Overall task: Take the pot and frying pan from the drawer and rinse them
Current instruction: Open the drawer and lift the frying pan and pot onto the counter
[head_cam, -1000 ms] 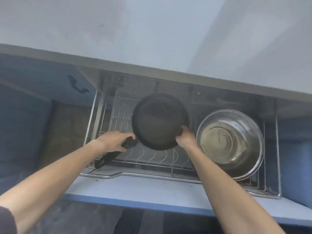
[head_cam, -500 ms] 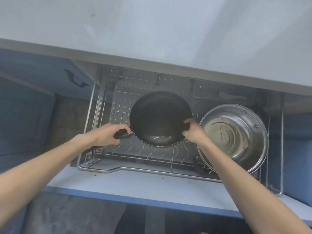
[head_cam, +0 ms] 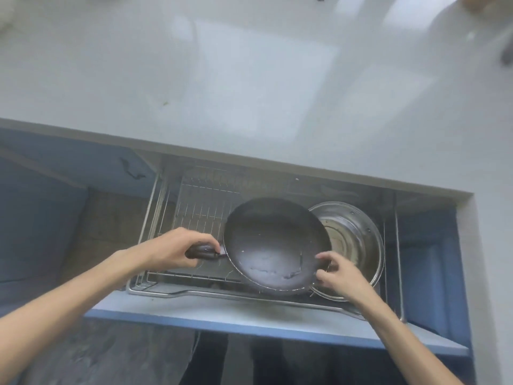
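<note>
Head view: my left hand (head_cam: 177,250) has its grip curled round the frying pan (head_cam: 273,243) handle, above the open drawer's wire rack (head_cam: 202,209). My right hand (head_cam: 340,273), fingers loosely curled, pinches the pan's rim. The steel pot (head_cam: 358,240) sits behind, partly covered, below the grey bench (head_cam: 249,79).

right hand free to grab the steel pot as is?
Probably not cleanly: the right hand is at the frying pan rim, and the pan overlaps the steel pot on its left side. The pot's right rim looks uncovered.
</note>
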Demonstrator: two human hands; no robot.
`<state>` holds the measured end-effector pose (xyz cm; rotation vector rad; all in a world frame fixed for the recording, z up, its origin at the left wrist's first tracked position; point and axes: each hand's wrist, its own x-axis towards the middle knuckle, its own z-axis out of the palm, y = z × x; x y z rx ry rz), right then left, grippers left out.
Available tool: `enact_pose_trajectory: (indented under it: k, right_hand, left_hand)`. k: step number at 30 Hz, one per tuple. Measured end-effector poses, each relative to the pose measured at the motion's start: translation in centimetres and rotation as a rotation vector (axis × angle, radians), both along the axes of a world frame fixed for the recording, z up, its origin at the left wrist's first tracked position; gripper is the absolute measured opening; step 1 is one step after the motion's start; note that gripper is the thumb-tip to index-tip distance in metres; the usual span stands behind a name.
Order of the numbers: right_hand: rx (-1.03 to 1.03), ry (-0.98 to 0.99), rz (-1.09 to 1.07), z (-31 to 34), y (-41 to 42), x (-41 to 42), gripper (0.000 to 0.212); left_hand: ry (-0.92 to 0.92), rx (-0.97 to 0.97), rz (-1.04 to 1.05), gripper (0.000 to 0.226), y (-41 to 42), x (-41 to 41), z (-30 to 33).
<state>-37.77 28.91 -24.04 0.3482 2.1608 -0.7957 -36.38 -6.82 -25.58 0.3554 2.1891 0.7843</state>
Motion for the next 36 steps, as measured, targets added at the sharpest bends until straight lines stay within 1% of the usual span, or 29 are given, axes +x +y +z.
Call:
enact_pose_trajectory:
  k: [3,6,7,8,9,10,11,12,13,15,16,18,20,21,23,24,25,27,30,34,36]
  right_hand:
    - [-0.026,0.028,-0.046,6.3,1.1,3.3,0.023]
    - [-0.031,0.104,-0.126,12.8,1.0,6.0,0.027]
    - [-0.021,0.157,-0.147,14.8,1.1,6.8,0.032]
    - [-0.02,0.242,-0.196,16.3,1.1,7.3,0.038]
    - [-0.05,0.281,-0.215,17.8,1.4,7.5,0.044]
    - [-0.11,0.263,-0.192,19.1,1.4,7.3,0.043]
    - [-0.161,0.256,-0.136,20.3,1.3,6.9,0.036]
    - [-0.205,0.283,-0.124,21.1,1.2,5.7,0.037]
    - [-0.256,0.35,-0.113,21.4,1.3,4.0,0.044]
    - [-0.276,0.495,-0.053,20.8,0.5,-0.7,0.051]
    - [-0.272,0.57,-0.04,20.1,0.2,-3.4,0.05]
    - [-0.285,0.639,-0.015,17.9,-1.1,-8.9,0.041]
    - [-0.307,0.641,0.014,15.9,-2.6,-13.8,0.038]
    - [-0.313,0.63,0.027,14.8,-3.5,-15.8,0.038]
    - [-0.305,0.594,0.025,12.5,-4.9,-18.7,0.038]
    - [-0.292,0.577,0.019,11.3,-5.4,-19.8,0.038]
    - [-0.292,0.564,0.012,10.2,-5.9,-20.8,0.037]
    - [-0.29,0.531,-0.013,8.1,-6.5,-22.1,0.036]
    - [-0.278,0.489,-0.04,6.2,-7.1,-23.5,0.036]
    - [-0.264,0.506,-0.014,4.5,-7.6,-24.8,0.034]
    - [-0.251,0.499,0.019,4.2,-7.8,-25.4,0.032]
  left_hand:
    - [0.007,0.063,-0.036,0.064,-0.1,0.8,5.9]
    - [0.035,0.144,-0.063,0.051,-0.5,2.6,11.6]
    - [0.044,0.171,-0.073,0.048,-0.8,3.3,13.3]
    - [0.103,0.187,-0.081,0.047,-1.2,4.2,14.6]
    - [0.221,0.159,-0.098,0.046,-1.6,4.8,15.9]
    - [0.365,0.108,-0.108,0.042,-1.9,5.1,16.9]
    - [0.484,0.05,-0.114,0.038,-2.2,5.0,17.9]
    - [0.541,0.026,-0.1,0.037,-2.4,4.4,18.6]
    - [0.563,0.014,-0.068,0.038,-2.5,3.2,19.4]
    - [0.592,0.037,-0.001,0.04,-2.8,-0.2,20.5]
    - [0.6,0.045,0.007,0.039,-3.3,-2.2,20.5]
    - [0.589,0.072,0.026,0.037,-4.6,-6.7,19.9]
    - [0.579,0.071,0.051,0.036,-6.2,-11.3,18.2]
    - [0.57,0.055,0.071,0.042,-6.9,-13.4,17.3]
    - [0.557,-0.027,0.127,0.062,-7.8,-16.8,15.8]
    - [0.548,-0.07,0.151,0.069,-8.1,-18.2,15.0]
    - [0.533,-0.091,0.168,0.071,-8.4,-19.5,14.1]
    - [0.502,-0.134,0.186,0.064,-8.8,-21.1,12.4]
    - [0.469,-0.17,0.187,0.047,-9.0,-22.2,10.1]
    - [0.486,-0.185,0.198,0.044,-9.4,-23.6,8.7]
    - [0.475,-0.268,0.148,0.043,-10.0,-24.0,8.5]
